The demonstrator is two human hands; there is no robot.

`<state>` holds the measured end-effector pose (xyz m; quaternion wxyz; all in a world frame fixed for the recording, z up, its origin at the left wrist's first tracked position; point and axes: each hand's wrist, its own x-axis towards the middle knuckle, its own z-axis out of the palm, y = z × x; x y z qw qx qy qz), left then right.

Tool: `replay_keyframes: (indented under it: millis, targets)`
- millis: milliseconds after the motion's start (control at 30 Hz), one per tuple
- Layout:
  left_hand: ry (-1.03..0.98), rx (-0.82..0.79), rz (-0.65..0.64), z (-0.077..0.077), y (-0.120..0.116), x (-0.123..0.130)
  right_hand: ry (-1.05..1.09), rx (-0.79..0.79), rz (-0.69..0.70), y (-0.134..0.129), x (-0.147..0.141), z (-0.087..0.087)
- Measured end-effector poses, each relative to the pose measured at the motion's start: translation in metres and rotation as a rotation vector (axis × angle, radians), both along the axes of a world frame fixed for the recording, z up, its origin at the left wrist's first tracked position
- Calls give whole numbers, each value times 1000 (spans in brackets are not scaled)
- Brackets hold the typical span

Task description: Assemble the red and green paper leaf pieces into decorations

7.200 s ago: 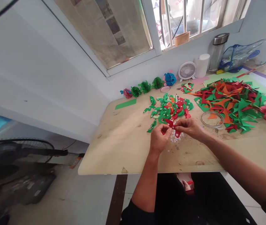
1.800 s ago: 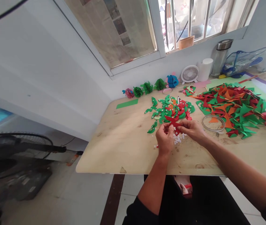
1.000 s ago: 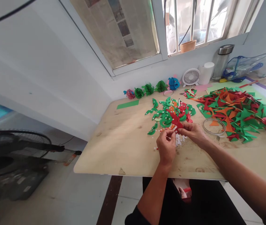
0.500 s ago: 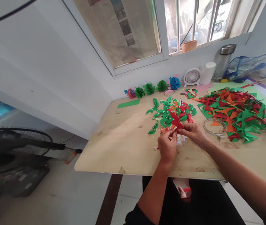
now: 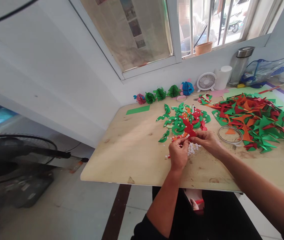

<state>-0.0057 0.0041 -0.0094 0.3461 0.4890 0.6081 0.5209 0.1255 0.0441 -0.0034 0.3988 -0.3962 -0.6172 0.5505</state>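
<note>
I view the left hand (image 5: pixel 178 155) and right hand (image 5: pixel 208 142), fingertips pinching a red cutout (image 5: pixel 188 127), inside the near edge (image 5: pixel 136 184); wooden surface (image 5: pixel 126 146) extends left, white wall (image 5: pixel 121 95) far.

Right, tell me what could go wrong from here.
1. The loose white bits lie close by the left hand and right hand, so a brush could scatter them.
2. The red paper piece is held between both hands; it might crease or tear if they pull unevenly.
3. The small white fan stands behind the loose cut shapes; if it blows, they could shift. I can't tell whether it is running.
</note>
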Motion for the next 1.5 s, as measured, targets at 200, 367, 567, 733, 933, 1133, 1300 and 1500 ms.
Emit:
replay_keyframes:
  millis: [200,367,567,733,933,1133,1300,1500]
  targets:
    - [76,43,33,-5,1,2,-1,-29,-23,-1,-1,3]
    - [98,78,7,-8,0,2,15,-31,-57,1,-1,2]
    - [107,123,-1,-10,-4,2,51,-78,-79,4,2,-7]
    - [487,273,83,-8,-6,0,64,-75,-63,6,3,-13]
    - [811,403,14,-6,-3,-4,52,-74,-71,4,2,-8]
    - [952,493,-19,-4,-1,-10,56,-115,-52,4,2,-4]
    - [1005,505,-59,0,0,-13,68,-119,-21,4,3,-5]
    - [1043,511,-80,1,1,-12,90,-138,-24,4,4,-8]
